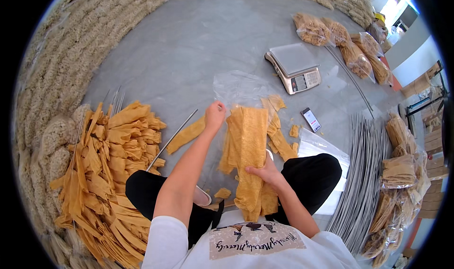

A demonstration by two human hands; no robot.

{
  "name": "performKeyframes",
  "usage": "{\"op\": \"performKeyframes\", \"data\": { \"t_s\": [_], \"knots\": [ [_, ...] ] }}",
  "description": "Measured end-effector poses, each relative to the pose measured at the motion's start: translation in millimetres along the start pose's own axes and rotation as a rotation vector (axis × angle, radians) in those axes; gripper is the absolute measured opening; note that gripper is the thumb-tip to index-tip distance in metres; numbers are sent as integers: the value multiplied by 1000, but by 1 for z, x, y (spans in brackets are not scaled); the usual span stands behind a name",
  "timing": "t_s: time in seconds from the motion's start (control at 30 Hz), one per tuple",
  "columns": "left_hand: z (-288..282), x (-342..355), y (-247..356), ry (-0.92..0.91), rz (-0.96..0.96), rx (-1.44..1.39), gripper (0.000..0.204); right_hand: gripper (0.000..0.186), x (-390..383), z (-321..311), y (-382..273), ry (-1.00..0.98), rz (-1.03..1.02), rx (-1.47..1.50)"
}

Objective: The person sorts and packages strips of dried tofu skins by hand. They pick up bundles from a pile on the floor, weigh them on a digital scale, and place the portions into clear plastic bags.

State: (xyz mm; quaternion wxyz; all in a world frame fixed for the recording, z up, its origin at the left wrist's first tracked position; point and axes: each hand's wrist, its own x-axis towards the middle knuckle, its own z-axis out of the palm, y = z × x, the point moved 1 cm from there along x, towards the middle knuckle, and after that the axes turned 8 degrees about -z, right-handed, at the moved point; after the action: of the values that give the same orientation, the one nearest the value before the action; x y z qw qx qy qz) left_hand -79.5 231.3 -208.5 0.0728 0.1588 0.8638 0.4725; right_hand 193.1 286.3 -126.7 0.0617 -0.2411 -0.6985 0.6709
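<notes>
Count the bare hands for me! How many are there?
2. The left hand is near the clear plastic; the right hand holds the yellow sheets, its fingers partly hidden. No other hands show.

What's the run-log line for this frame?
left hand: near clear bag, grip unclear | right hand: holding yellow strips | scale: on floor | phone: on floor

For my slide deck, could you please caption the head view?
Right hand holding long, flat, crinkled yellow strips; left hand near crumpled, clear plastic film; boxy silver-grey scale beyond.
</notes>
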Motion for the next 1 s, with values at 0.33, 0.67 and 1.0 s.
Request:
{"op": "performKeyframes", "data": {
  "t_s": [0.33, 0.67, 1.0],
  "knots": [
    [-34, 17, 40, -27, -43, 69, 39, 87, -20, -13, -29, -102, -65, -300],
    [-54, -4, 113, -329, 22, 418, 42, 82, 43, 36, 55, -445, 117, -151],
    [-57, -36, 34, -397, 494, 784, 14, 68, 31, 6, 33, -294, 368, 298]
  ]
}}
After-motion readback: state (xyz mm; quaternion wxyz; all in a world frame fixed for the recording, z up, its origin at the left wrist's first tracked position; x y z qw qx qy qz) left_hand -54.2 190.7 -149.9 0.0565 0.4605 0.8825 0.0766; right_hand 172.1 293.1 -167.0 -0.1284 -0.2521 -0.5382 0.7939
